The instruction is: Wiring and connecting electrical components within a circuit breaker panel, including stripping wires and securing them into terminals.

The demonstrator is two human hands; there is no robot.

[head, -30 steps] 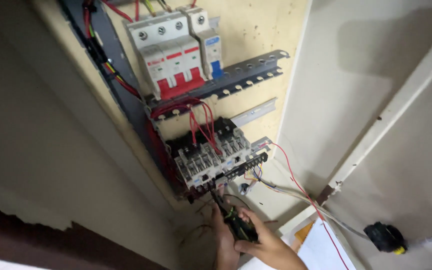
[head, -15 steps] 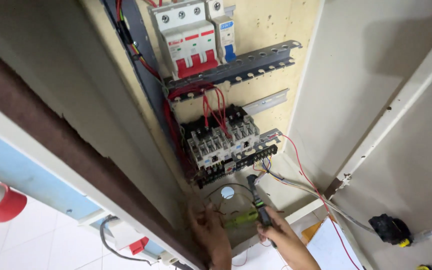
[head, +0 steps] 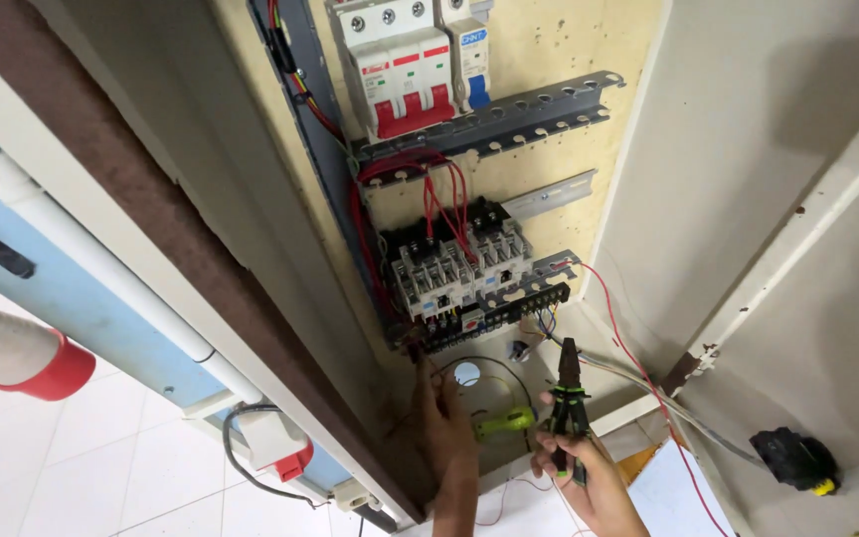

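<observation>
My right hand grips black pliers with green-edged handles, jaws pointing up toward the black terminal strip under the contactor block. My left hand reaches up beside it, fingertips pinching a wire end at the left end of the terminal strip. A green-handled screwdriver lies in the cabinet bottom between my hands. Red wires loop from the contactors up toward the white and red circuit breakers.
A perforated metal rail crosses the backboard. A thin red wire and a grey cable trail to the lower right near a black and yellow tool. A red and white plug connector and socket hang at left.
The view has shifted, showing more of the floor and door at left. My right hand has raised the pliers toward the terminal strip, and my left hand has reached up to its left end.
</observation>
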